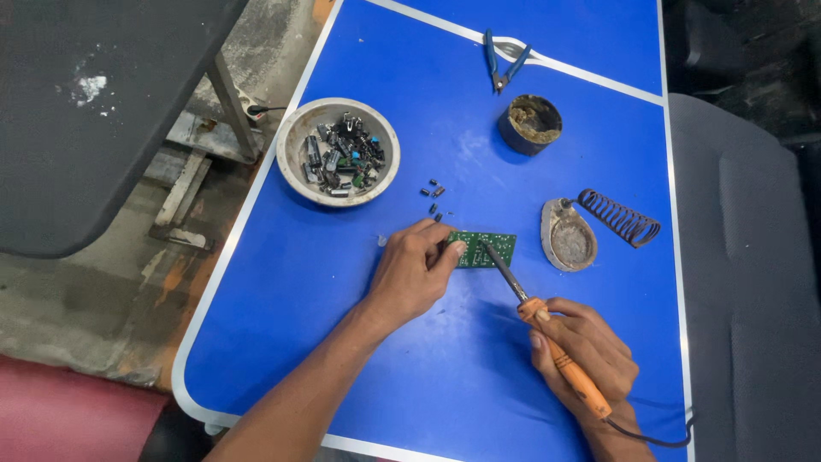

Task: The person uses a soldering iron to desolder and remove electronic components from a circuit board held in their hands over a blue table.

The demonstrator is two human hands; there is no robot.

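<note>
Single head-worn cam, looking steeply down from the person's own position onto the blue white-edged tabletop (pixel 359 359), near range; floor visible left, dark seat right. No second view.

Desk (pixel 342 342): blue top with a white border and a white stripe across the far end.
Bowl (pixel 295 137): round, pale, full of small electronic parts, at the far left.
Loose components (pixel 434 195): a few small dark pieces just beside the bowl.
Circuit board (pixel 487 250): green, lying flat near the middle.
Flux tin (pixel 530 124): round, dark, open.
Cutters (pixel 503 62): blue-handled, on the stripe.
Soldering iron stand (pixel 571 235): oval base with a coiled spring holder, at the right.
</note>
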